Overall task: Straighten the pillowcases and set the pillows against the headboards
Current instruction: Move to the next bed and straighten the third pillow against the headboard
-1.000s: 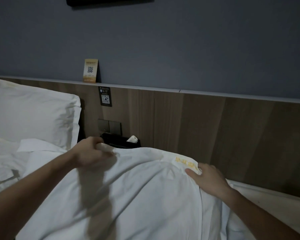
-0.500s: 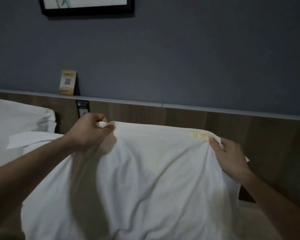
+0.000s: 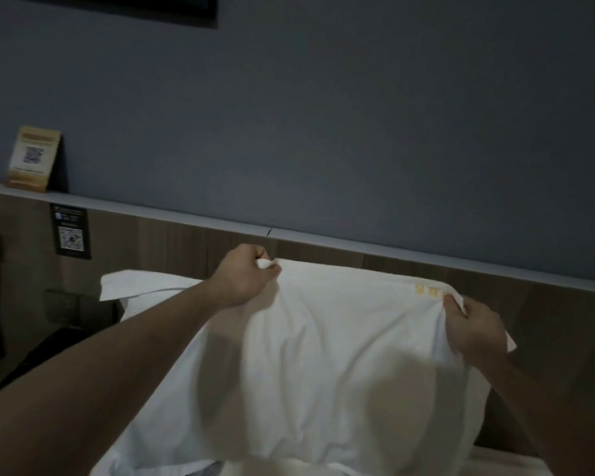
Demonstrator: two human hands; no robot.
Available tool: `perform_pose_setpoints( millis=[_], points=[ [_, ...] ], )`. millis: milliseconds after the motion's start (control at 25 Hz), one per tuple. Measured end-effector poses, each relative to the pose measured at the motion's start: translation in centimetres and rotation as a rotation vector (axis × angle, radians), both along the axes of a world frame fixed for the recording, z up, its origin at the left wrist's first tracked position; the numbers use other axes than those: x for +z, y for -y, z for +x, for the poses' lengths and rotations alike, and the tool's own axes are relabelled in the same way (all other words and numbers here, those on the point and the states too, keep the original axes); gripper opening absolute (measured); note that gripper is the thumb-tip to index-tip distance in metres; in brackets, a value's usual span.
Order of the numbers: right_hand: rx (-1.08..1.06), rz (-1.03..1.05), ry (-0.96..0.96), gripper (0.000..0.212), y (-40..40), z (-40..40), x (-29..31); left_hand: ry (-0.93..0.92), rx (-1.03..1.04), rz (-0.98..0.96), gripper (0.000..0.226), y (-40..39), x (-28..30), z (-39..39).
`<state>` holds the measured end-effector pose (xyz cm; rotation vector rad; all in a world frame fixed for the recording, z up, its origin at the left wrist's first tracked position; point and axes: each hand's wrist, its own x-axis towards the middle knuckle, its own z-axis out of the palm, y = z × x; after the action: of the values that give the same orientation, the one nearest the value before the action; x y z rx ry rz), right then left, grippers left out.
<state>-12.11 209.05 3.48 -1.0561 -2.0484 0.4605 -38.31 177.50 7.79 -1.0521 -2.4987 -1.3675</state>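
A white pillow (image 3: 340, 355) in its pillowcase hangs upright in front of the wooden headboard (image 3: 547, 324), lifted off the bed. My left hand (image 3: 246, 274) pinches the upper left corner of the pillowcase. At the upper right corner, my right hand (image 3: 473, 329) grips the cloth just beside small yellow embroidered lettering (image 3: 428, 291). The cloth is stretched between the two hands and wrinkled below. The pillow's lower edge is hidden at the bottom of the view.
A second white pillow (image 3: 141, 286) lies behind my left forearm. On the headboard ledge stands a gold QR card (image 3: 33, 159); below it is a black QR sticker (image 3: 70, 231). A dark gap with a bedside unit (image 3: 31, 352) is at left. A picture frame (image 3: 172, 10) hangs above.
Both hands have raised the pillow from the bed until its top edge nears the ledge. The view has swung right, so the left bed's pillow has slid out of sight.
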Motion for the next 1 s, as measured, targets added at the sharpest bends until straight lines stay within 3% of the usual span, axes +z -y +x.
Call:
perform_pose_setpoints(
  millis=[200, 320, 440, 520, 680, 840, 1000],
  points=[
    [-0.057, -0.059, 0.411, 0.047, -2.7, -0.5, -3.1, 0.018, -0.016, -0.186, 0.032, -3.3, -4.8, -1.5],
    [-0.086, 0.203, 0.363, 0.037, -3.1, -1.5, -4.4, -0.021, 0.028, -0.171, 0.035, -1.5, -4.8, -2.9],
    [-0.021, 0.393, 0.278, 0.030, -2.5, -2.5, -4.2, -0.136, 0.102, -0.378, 0.048, 2.0, -3.9, -5.5],
    [0.082, 0.350, 0.316, 0.030, -0.9, -3.9, -3.5, -0.163, 0.127, -0.569, 0.051, 4.3, -3.9, -6.9],
    [0.236, 0.254, 0.460, 0.038, 2.1, -6.9, -3.2, 0.047, -0.046, -0.736, 0.047, 7.3, -4.0, -8.1],
    [0.232, 0.202, 0.505, 0.014, 2.4, -7.2, -2.7, -0.039, -0.037, -0.692, 0.017, 7.3, -3.7, -8.0],
    [0.189, 0.259, 0.267, 0.019, 1.8, -6.1, -0.3, -0.119, 0.036, -0.483, 0.036, 6.4, -2.8, -8.5]
  ],
)
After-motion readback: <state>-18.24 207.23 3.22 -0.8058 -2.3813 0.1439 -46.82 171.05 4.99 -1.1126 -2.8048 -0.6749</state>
